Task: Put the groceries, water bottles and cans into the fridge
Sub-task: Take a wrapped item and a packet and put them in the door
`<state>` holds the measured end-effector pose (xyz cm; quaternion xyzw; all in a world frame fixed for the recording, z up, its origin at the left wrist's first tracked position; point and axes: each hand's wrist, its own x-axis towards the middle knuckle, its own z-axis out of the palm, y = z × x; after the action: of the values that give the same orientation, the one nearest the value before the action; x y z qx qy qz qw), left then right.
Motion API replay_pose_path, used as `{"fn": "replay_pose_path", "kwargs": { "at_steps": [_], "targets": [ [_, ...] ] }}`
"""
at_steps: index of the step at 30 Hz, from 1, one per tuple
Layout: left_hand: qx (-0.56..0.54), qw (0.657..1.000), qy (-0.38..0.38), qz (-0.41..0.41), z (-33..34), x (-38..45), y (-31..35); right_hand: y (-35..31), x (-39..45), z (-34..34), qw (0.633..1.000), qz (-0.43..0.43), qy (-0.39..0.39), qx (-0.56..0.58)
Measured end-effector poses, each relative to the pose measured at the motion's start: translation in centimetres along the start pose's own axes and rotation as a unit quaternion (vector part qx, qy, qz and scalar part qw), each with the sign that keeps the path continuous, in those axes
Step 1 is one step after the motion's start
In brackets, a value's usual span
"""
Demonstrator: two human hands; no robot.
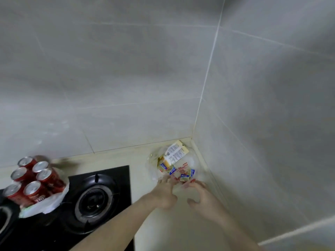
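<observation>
A clear plastic bag [189, 164] with red print lies in the corner of the cream countertop. Inside it are a yellow box [176, 153] and several small yellow and blue packets [171, 170]. My left hand [165, 193] and my right hand [201, 195] both reach to the bag's near edge, fingers spread and touching the plastic. Motion blur hides whether either hand grips it. Several red cans [34, 180] stand on a white plastic bag [52, 201] at the left, over the stove.
A black gas stove [96, 198] with a round burner fills the space between the cans and the bag. Grey tiled walls [126, 78] meet in the corner right behind the bag. Bare cream countertop [163, 232] lies under my forearms.
</observation>
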<state>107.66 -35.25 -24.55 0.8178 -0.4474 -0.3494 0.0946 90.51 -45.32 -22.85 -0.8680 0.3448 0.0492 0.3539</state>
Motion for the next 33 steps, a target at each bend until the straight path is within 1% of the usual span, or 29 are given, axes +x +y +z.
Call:
{"fn": "replay_pose_path", "kwargs": {
  "at_steps": [5,7,9,11,13,16,17,19,21,25,28,30,33],
  "targets": [
    [-0.029,0.995,-0.02,-0.09,-0.9,5.4,0.1,1.5,4.7,-0.5,1.0,-0.004,-0.014,0.013],
    [-0.014,0.994,-0.018,-0.11,-1.2,7.2,0.0,2.2,6.6,-0.5,0.999,0.005,-0.02,0.032],
    [-0.013,0.991,-0.033,-0.129,-1.4,8.6,-0.2,2.5,8.2,-0.7,0.999,0.01,-0.02,0.045],
    [0.01,0.988,-0.036,-0.147,-1.4,10.2,-0.8,2.5,9.6,-1.2,0.999,0.006,-0.018,0.05],
    [0.037,0.985,-0.029,-0.165,-1.2,12.0,-1.7,2.6,10.8,-1.6,0.998,0.009,-0.034,0.061],
    [0.031,0.988,0.004,-0.154,-1.2,14.3,-3.2,3.0,12.9,-1.5,0.996,0.017,-0.037,0.085],
    [0.025,0.988,0.001,-0.153,-1.3,15.4,-3.9,3.2,13.5,-1.4,0.995,0.025,-0.035,0.094],
    [0.044,0.988,0.005,-0.15,-2.4,16.0,-4.3,3.4,14.4,-1.2,0.993,0.027,-0.036,0.108],
    [0.087,0.987,0.006,-0.132,-3.1,16.3,-4.9,3.3,15.0,-1.2,0.994,0.018,-0.033,0.105],
    [0.12,0.985,-0.011,-0.12,-4.4,17.1,-6.2,3.9,15.9,-0.7,0.993,0.005,-0.025,0.117],
    [0.146,0.982,-0.022,-0.118,-4.5,18.0,-7.4,4.7,16.7,0.0,0.993,0.008,-0.032,0.115],
    [0.175,0.978,-0.02,-0.109,-4.5,18.5,-7.5,4.1,16.3,0.3,0.994,0.001,-0.038,0.107],
    [0.203,0.973,-0.014,-0.104,-4.4,18.9,-7.4,3.9,15.8,0.6,0.996,0.009,-0.027,0.089]
  ]
}}
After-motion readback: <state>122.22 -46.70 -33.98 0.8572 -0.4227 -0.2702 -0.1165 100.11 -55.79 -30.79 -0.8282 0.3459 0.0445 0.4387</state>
